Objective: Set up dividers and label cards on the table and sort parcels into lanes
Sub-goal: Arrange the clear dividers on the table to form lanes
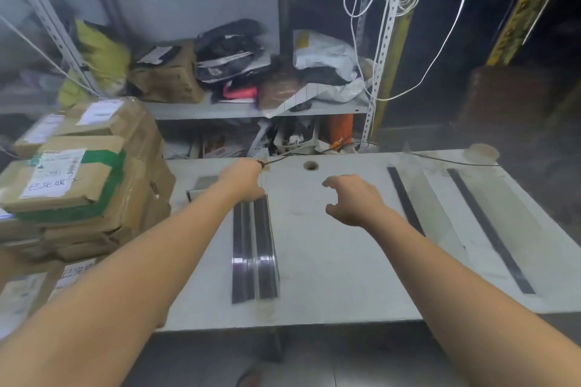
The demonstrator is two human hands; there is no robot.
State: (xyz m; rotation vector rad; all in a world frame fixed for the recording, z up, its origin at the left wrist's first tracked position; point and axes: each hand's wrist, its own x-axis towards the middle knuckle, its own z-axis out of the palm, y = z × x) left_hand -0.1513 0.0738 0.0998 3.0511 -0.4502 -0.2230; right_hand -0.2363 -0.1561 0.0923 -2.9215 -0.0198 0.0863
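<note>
While left hand (243, 182) grips glossy dark dividers (254, 248), right hand (352, 198) hovers loosely curled.

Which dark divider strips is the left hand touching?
The side-by-side pair left of centre, left hand at its far end; both single strips at right lie untouched.

On the table (330, 276) before me, a bundle of dividers (254, 248) lies left of the middle, running near to far, with my left hand (243, 181) at its far end. My right hand (352, 198) is over the table, right of the bundle. Farther right lie two single strips: the inner strip (405, 201) passes behind my right forearm, and the outer strip (490, 231) lies well apart to its right. A hole (311, 165) sits by the far edge, between my hands. Stacked boxes (78, 179) stand left of the table, and shelves (251, 110) holding parcels stand behind it.
</note>
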